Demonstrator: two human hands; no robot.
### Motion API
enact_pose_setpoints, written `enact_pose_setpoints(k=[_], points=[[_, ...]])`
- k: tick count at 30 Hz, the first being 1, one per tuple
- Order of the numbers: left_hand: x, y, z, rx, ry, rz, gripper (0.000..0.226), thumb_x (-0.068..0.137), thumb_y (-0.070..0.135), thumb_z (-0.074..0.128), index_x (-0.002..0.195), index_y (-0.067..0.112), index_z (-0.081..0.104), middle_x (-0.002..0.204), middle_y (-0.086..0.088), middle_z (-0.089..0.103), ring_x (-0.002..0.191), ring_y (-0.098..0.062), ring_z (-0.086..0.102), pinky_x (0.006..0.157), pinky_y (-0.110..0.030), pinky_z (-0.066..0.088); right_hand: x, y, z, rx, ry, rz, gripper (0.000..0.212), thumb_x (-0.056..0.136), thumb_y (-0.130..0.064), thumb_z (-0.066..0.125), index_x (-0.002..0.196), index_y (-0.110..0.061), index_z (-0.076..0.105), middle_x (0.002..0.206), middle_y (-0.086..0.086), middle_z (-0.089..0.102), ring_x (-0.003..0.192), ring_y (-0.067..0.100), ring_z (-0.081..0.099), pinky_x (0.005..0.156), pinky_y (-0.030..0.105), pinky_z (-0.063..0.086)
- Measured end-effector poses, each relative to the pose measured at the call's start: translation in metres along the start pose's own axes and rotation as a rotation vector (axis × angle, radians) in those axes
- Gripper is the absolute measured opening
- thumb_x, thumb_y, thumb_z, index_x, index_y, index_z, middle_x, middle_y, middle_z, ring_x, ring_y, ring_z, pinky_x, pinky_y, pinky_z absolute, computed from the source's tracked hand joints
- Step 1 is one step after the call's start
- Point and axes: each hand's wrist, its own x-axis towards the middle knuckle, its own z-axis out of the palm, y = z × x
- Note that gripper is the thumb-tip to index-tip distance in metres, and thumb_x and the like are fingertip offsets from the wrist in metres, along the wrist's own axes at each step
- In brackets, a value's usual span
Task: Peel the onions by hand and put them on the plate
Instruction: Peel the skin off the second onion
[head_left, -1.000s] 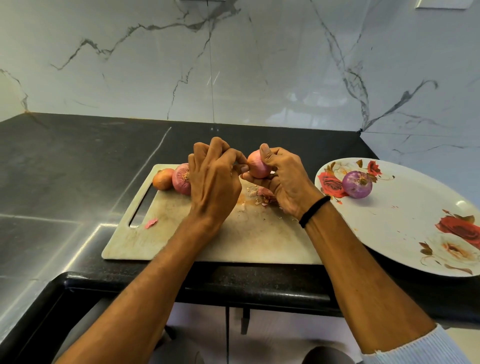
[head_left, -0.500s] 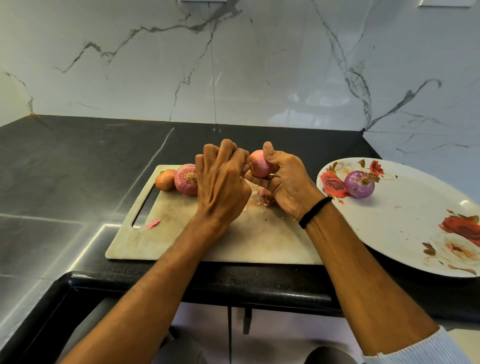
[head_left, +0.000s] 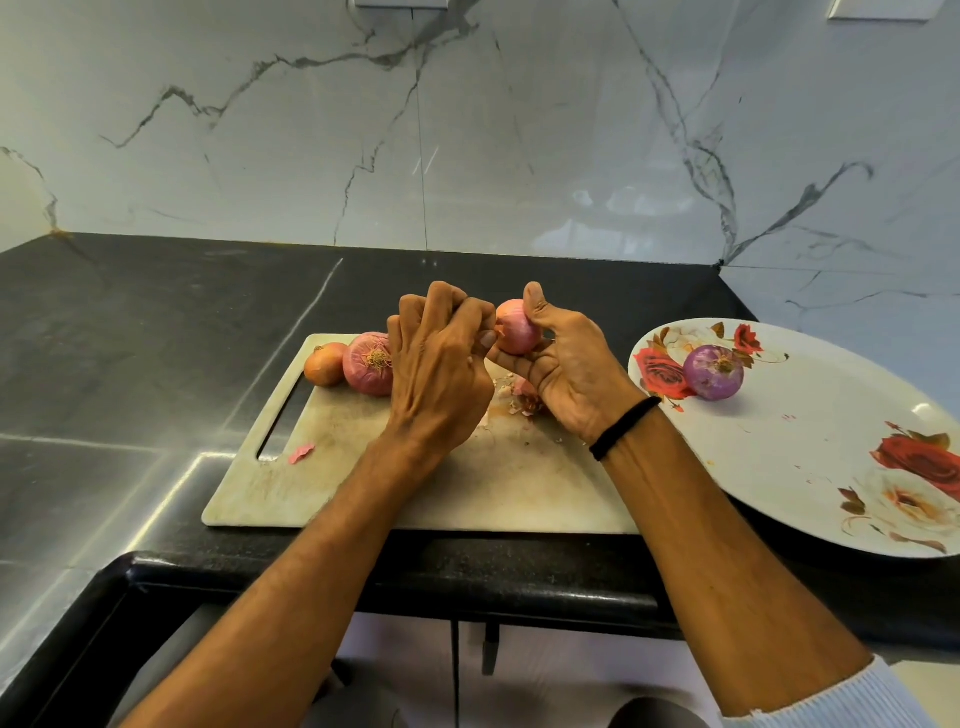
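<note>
My right hand (head_left: 574, 374) grips a pink onion (head_left: 515, 328) above the cutting board (head_left: 467, 483), thumb on its top. My left hand (head_left: 439, 364) has its fingers curled at the onion's left side and pinches a bit of its skin. Two unpeeled onions lie at the board's far left: a small orange one (head_left: 323, 364) and a bigger pink one (head_left: 368, 364), partly hidden by my left hand. A peeled purple onion (head_left: 712, 373) sits on the white flowered plate (head_left: 810, 441) to the right.
Peel scraps (head_left: 522, 397) lie on the board under my hands, and a pink flake (head_left: 301, 453) sits near the board's handle slot. The black counter's front edge (head_left: 467, 577) runs just below the board. A marble wall stands behind.
Both hands stay at the onion over the board. My right thumb has shifted up onto the onion's top, and the left fingers have worked slightly at the skin.
</note>
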Motion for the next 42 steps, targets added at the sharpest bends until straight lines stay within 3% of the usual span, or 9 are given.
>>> enact_pose_setpoints(k=[6, 12, 17, 20, 26, 32, 34, 38, 42], points=[[-0.002, 0.003, -0.002, -0.046, -0.020, 0.007, 0.010, 0.088, 0.011, 0.056, 0.094, 0.012, 0.065, 0.099, -0.006, 0.052, 0.093, -0.016, 0.036, 0.074, -0.033, 0.027, 0.001, -0.001, -0.001, 0.037, 0.040, -0.002, 0.030, 0.094, -0.037, 0.060, 0.109, -0.011, 0.056, 0.125, 0.020, 0.057, 0.097, 0.034, 0.071, 0.086, 0.044, 0.059], [-0.001, 0.004, -0.003, -0.081, -0.009, 0.005, 0.008, 0.086, 0.010, 0.057, 0.092, 0.011, 0.064, 0.098, -0.006, 0.053, 0.092, -0.017, 0.039, 0.072, -0.035, 0.031, 0.001, -0.004, -0.002, 0.166, 0.073, 0.014, 0.043, 0.096, -0.032, 0.061, 0.127, -0.006, 0.048, 0.127, 0.023, 0.054, 0.099, 0.040, 0.069, 0.087, 0.053, 0.056], [0.000, 0.003, -0.007, -0.116, 0.021, -0.039, 0.008, 0.085, 0.012, 0.058, 0.089, 0.011, 0.064, 0.096, -0.005, 0.053, 0.091, -0.015, 0.039, 0.073, -0.033, 0.032, -0.002, -0.010, -0.004, 0.294, 0.064, 0.032, 0.043, 0.095, -0.034, 0.062, 0.124, -0.007, 0.048, 0.117, 0.024, 0.054, 0.095, 0.044, 0.069, 0.089, 0.056, 0.055], [0.001, 0.002, -0.007, -0.055, -0.003, -0.037, 0.008, 0.081, 0.017, 0.063, 0.087, 0.012, 0.066, 0.093, -0.005, 0.055, 0.088, -0.016, 0.043, 0.070, -0.032, 0.033, -0.004, -0.011, -0.004, 0.268, 0.047, 0.050, 0.053, 0.095, -0.039, 0.061, 0.133, -0.006, 0.045, 0.119, 0.025, 0.056, 0.093, 0.042, 0.071, 0.086, 0.052, 0.058], [-0.001, -0.003, -0.007, 0.014, -0.051, -0.105, 0.015, 0.070, 0.021, 0.063, 0.081, 0.014, 0.070, 0.083, -0.004, 0.057, 0.080, -0.018, 0.048, 0.064, -0.033, 0.040, -0.003, -0.010, -0.007, 0.248, 0.043, 0.067, 0.056, 0.095, -0.046, 0.058, 0.131, -0.005, 0.047, 0.121, 0.028, 0.060, 0.093, 0.041, 0.071, 0.085, 0.049, 0.059], [0.000, -0.003, -0.005, -0.036, 0.000, -0.113, 0.020, 0.084, 0.037, 0.067, 0.084, 0.017, 0.070, 0.080, -0.001, 0.061, 0.078, -0.015, 0.051, 0.067, -0.033, 0.040, -0.002, -0.008, -0.007, 0.065, 0.100, 0.043, 0.059, 0.091, -0.055, 0.059, 0.127, -0.010, 0.053, 0.118, 0.022, 0.067, 0.086, 0.029, 0.067, 0.072, 0.035, 0.058], [0.001, -0.001, -0.004, -0.110, 0.051, -0.074, 0.018, 0.087, 0.030, 0.070, 0.088, 0.013, 0.071, 0.084, -0.004, 0.064, 0.080, -0.014, 0.052, 0.068, -0.032, 0.044, -0.002, -0.007, -0.006, 0.023, 0.113, 0.026, 0.057, 0.091, -0.055, 0.059, 0.126, -0.011, 0.053, 0.119, 0.021, 0.065, 0.086, 0.028, 0.065, 0.072, 0.035, 0.057], [0.002, 0.001, -0.004, -0.251, 0.106, -0.026, 0.015, 0.090, 0.016, 0.074, 0.100, 0.006, 0.075, 0.093, -0.010, 0.068, 0.084, -0.012, 0.057, 0.072, -0.017, 0.049, -0.002, -0.007, -0.005, 0.002, 0.102, 0.017, 0.054, 0.090, -0.053, 0.061, 0.123, -0.011, 0.053, 0.123, 0.021, 0.061, 0.087, 0.028, 0.065, 0.070, 0.033, 0.059], [0.002, -0.002, -0.004, -0.271, 0.088, 0.016, 0.022, 0.090, 0.019, 0.073, 0.108, 0.007, 0.076, 0.097, -0.011, 0.069, 0.087, -0.019, 0.064, 0.072, -0.027, 0.056, -0.003, -0.007, -0.002, -0.080, 0.126, -0.012, 0.052, 0.087, -0.059, 0.060, 0.115, -0.015, 0.057, 0.111, 0.017, 0.062, 0.078, 0.025, 0.060, 0.069, 0.033, 0.057]])
